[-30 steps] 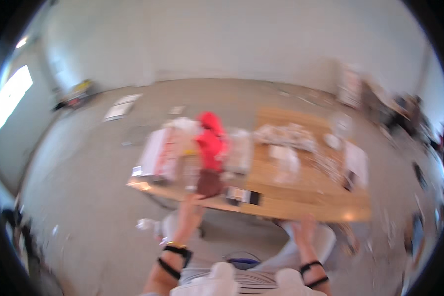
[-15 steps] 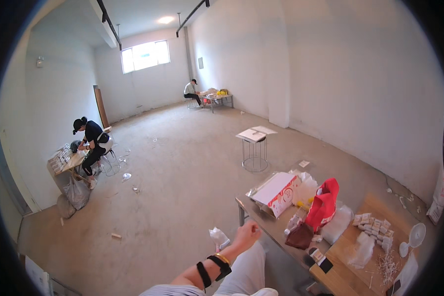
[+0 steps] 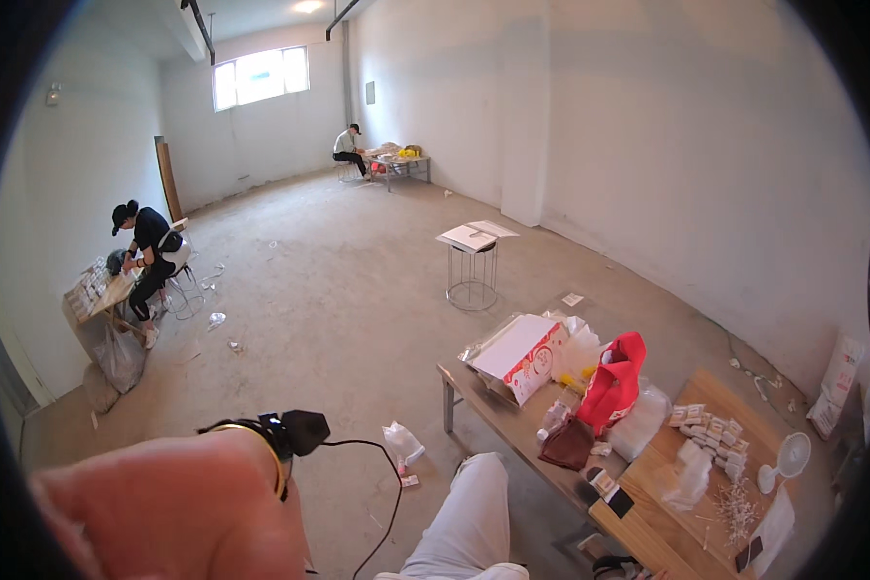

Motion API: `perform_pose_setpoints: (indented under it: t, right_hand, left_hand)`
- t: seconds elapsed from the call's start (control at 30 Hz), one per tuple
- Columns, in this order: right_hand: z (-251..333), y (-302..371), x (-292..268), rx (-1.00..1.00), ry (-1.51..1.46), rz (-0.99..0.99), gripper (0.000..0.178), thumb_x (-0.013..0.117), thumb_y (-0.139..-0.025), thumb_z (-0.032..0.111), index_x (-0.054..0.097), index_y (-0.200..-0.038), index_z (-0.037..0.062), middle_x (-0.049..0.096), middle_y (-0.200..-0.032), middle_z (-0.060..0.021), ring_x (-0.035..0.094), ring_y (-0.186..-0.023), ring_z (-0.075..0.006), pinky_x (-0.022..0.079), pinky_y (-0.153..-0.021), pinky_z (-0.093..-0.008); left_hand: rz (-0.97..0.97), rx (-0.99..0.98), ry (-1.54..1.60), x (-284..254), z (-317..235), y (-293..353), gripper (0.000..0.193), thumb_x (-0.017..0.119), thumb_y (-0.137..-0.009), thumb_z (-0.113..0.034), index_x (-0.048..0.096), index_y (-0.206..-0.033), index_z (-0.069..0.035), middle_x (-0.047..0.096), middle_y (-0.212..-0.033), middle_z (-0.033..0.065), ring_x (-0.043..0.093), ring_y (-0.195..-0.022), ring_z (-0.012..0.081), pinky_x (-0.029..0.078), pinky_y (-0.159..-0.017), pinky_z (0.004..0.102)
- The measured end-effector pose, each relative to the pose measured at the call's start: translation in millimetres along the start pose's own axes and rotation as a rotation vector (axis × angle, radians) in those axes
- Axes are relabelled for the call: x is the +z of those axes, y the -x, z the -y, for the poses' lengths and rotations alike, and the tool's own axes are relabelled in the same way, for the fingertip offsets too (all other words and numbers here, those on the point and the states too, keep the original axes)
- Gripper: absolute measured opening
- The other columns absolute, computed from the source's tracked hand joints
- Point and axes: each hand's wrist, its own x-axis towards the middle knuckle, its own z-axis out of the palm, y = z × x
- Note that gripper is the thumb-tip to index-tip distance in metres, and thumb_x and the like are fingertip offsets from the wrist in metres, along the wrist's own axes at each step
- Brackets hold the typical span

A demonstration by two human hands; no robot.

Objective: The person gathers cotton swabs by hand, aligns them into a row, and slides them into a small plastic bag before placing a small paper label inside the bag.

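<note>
My left hand (image 3: 184, 512) is raised close to the camera at the lower left, large and blurred. Its fingers cannot be made out, nor whether they hold anything. Around that wrist are a gold bracelet (image 3: 282, 474) and a black strapped device (image 3: 304, 432) with a thin black cable (image 3: 396, 483) hanging from it. The hand is apart from the table (image 3: 493, 406) on my right. My right hand is out of view. On the wooden board (image 3: 648, 527) lie stacked small white packs (image 3: 710, 435), loose cotton swabs (image 3: 737, 507) and a clear plastic bag (image 3: 689, 478).
A white fan (image 3: 791, 456), red bag (image 3: 612, 387), brown pouch (image 3: 567, 445) and white-and-red box (image 3: 522, 358) stand on the table. Beyond is a wire stool (image 3: 472, 275) with papers. One person (image 3: 150, 246) sits working at left, another (image 3: 348, 150) far back. A plastic bag (image 3: 403, 443) lies on the floor.
My left hand has moved from beside the table's edge, over my knee, to the lower left and up close to the camera. The view has turned slightly right and down.
</note>
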Motion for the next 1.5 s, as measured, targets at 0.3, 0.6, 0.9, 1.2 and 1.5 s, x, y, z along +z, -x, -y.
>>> perform_pose_setpoints:
  t: [0.3,0.6,0.9,1.2,1.5]
  right_hand:
    - [-1.5,-1.3,-23.0,-0.022,-0.018,-0.023,0.076,0.052,-0.093,0.049,0.041,-0.145,-0.0055,0.041,-0.149,-0.0268,0.035,-0.139,-0.0459,0.027,-0.115,-0.0562]
    - [16.6,-8.1,-23.7,-0.066,-0.071,-0.041,0.075,0.052,-0.092,0.048,0.042,-0.144,-0.0058,0.043,-0.147,-0.0281,0.038,-0.137,-0.0456,0.028,-0.115,-0.0560]
    - [40.9,-0.4,-11.7,-0.104,-0.150,-0.043,0.074,0.053,-0.092,0.047,0.043,-0.142,-0.0061,0.045,-0.145,-0.0294,0.040,-0.136,-0.0452,0.029,-0.114,-0.0558]
    - [58.0,10.0,-3.3,-0.145,-0.201,-0.038,0.072,0.053,-0.092,0.046,0.045,-0.141,-0.0064,0.047,-0.143,-0.0308,0.042,-0.134,-0.0449,0.030,-0.113,-0.0556]
    - [81.9,4.1,-34.3,-0.165,-0.184,-0.010,0.068,0.053,-0.092,0.044,0.051,-0.135,-0.0080,0.052,-0.137,-0.0314,0.046,-0.129,-0.0468,0.032,-0.112,-0.0556]
  left_hand:
    - [-0.116,-0.039,0.062,-108.9,1.8,17.9,0.022,0.060,-0.090,-0.031,0.059,-0.106,-0.015,0.055,-0.103,0.0069,0.052,-0.096,0.0246,0.032,-0.102,0.0489]
    - [-0.216,-0.039,0.116,-74.1,4.4,6.2,0.018,0.061,-0.090,-0.028,0.059,-0.104,-0.016,0.053,-0.100,0.0048,0.051,-0.096,0.0241,0.032,-0.101,0.0480]
    - [-0.303,-0.019,0.194,-24.4,7.5,-15.9,0.015,0.062,-0.089,-0.025,0.058,-0.101,-0.017,0.052,-0.097,0.0027,0.051,-0.095,0.0236,0.032,-0.101,0.0472]
    - [0.533,-0.281,0.177,29.8,-12.2,101.0,0.031,0.080,-0.073,-0.016,0.063,-0.097,-0.024,0.053,-0.092,-0.0016,0.052,-0.079,0.0172,0.045,-0.082,0.0397]
    - [0.959,-0.427,0.318,42.1,-78.5,223.8,0.036,0.073,-0.071,-0.014,0.063,-0.106,-0.015,0.056,-0.096,0.0022,0.059,-0.084,0.0174,0.045,-0.091,0.0367]
